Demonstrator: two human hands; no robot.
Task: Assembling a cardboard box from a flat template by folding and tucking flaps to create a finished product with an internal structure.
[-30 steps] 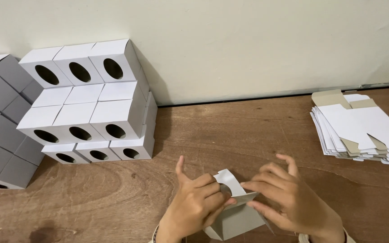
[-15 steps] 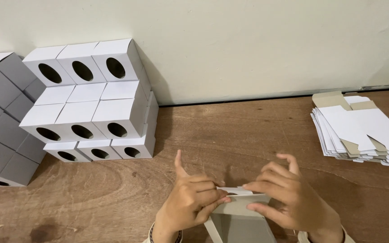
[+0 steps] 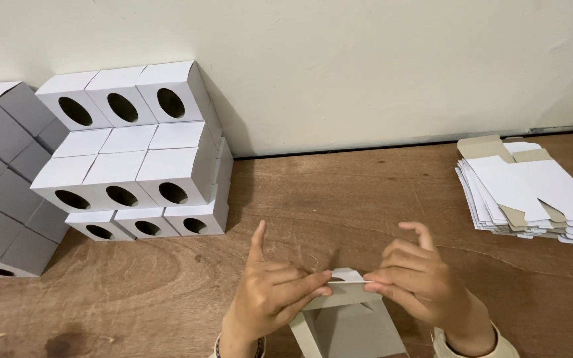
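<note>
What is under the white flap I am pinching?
Under the white flap, pinched by the left hand and right hand, the grey inner walls of the half-folded box show. Its bottom is out of frame.

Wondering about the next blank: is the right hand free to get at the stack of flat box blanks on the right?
Probably not at once: the right hand is pinching the half-folded box with the left hand. Bare table lies before the stack of flat box blanks.
</note>
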